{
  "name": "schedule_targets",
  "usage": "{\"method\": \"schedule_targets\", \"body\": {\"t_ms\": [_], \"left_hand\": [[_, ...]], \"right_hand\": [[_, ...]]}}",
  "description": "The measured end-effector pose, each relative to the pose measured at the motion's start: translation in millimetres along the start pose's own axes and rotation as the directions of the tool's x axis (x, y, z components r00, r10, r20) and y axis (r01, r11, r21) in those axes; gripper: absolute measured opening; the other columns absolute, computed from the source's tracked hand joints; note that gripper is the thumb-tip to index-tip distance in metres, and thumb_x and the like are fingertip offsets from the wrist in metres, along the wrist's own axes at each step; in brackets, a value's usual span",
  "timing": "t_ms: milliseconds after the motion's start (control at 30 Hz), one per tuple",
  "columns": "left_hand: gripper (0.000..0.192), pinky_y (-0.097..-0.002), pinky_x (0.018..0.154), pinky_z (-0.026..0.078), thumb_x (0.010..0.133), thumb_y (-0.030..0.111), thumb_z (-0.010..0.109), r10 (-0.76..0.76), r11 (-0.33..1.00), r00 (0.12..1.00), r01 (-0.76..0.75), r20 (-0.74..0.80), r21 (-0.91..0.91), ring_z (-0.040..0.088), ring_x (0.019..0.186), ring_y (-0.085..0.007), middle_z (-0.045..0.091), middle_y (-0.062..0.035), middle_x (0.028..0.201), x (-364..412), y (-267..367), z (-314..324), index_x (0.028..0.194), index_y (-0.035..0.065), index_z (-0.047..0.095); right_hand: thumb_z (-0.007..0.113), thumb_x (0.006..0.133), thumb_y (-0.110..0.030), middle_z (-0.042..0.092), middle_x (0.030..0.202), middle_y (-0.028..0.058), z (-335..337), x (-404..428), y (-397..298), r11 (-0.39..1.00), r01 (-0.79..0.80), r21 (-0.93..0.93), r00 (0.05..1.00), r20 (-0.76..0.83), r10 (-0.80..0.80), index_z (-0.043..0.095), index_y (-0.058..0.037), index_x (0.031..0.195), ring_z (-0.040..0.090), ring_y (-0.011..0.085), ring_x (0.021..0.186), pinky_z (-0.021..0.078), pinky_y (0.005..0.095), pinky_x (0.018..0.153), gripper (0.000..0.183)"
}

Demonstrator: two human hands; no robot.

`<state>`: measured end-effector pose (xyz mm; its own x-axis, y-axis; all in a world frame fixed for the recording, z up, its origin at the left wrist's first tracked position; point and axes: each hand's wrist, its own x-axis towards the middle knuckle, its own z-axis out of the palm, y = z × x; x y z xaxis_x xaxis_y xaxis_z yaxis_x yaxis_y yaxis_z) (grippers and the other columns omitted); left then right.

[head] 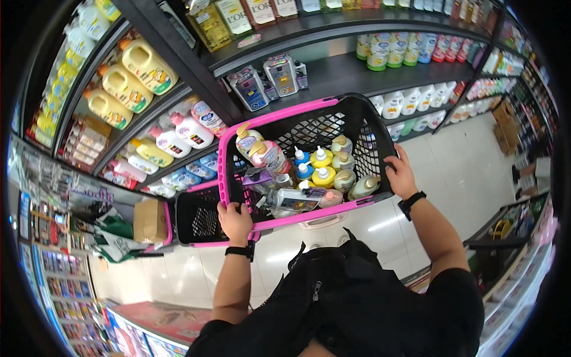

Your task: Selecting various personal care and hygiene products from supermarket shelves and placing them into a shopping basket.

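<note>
A black plastic shopping basket with pink handles [303,215] is in front of me, tilted, with its inside in view. My left hand [235,223] grips its near left corner, and my right hand [400,173] is closed around the right end of its rim. Inside stand pump bottles: two blue ones [304,170], several yellow ones [323,176], pale ones [343,161] along the right, and larger ones with gold pumps [269,156] at the left. Clear and purple packages [294,199] lie at the near side.
Dark shelves [339,73] of bottles run across the far side and left. A second black basket [200,216] adjoins the left of mine, beside a cardboard box [150,221]. Cardboard cartons [506,127] sit on the tiled floor at right. A pink display [163,314] is at lower left.
</note>
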<state>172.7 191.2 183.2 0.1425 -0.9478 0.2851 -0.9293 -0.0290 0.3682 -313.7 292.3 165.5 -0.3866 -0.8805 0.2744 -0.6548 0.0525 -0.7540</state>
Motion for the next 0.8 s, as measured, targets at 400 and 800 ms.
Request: {"method": "schedule_targets", "body": {"t_ms": [400,800], "left_hand": [[0.033,-0.0522,0.096,0.045,0.085,0.032,0.069,0.072,0.996,0.997,-0.071,0.006,-0.045,0.053,0.113,-0.0468,0.05,-0.028,0.128,0.7,-2.9,-2.8,0.1,0.0029,0.068],[0.046,-0.0537,0.106,0.039,0.083,0.034,0.07,-0.002,0.999,0.994,0.007,0.112,-0.037,0.046,0.126,-0.0466,0.045,-0.0281,0.141,8.0,3.9,-19.6,0.119,0.006,0.064]], "right_hand": [[0.059,0.082,-0.01,0.042,0.151,0.0154,-1.1,-2.5,-18.1,0.981,-0.079,-0.177,0.997,-0.005,0.08,0.068,-0.0071,0.106,0.051,0.0379,0.128,0.0447,0.0397,0.104,0.026],[0.058,0.086,-0.004,0.042,0.148,0.0233,4.4,-1.9,-7.4,0.991,0.018,-0.133,0.999,-0.037,-0.023,0.067,0.0003,0.109,0.051,0.0376,0.128,0.046,0.0377,0.101,0.025]]}}
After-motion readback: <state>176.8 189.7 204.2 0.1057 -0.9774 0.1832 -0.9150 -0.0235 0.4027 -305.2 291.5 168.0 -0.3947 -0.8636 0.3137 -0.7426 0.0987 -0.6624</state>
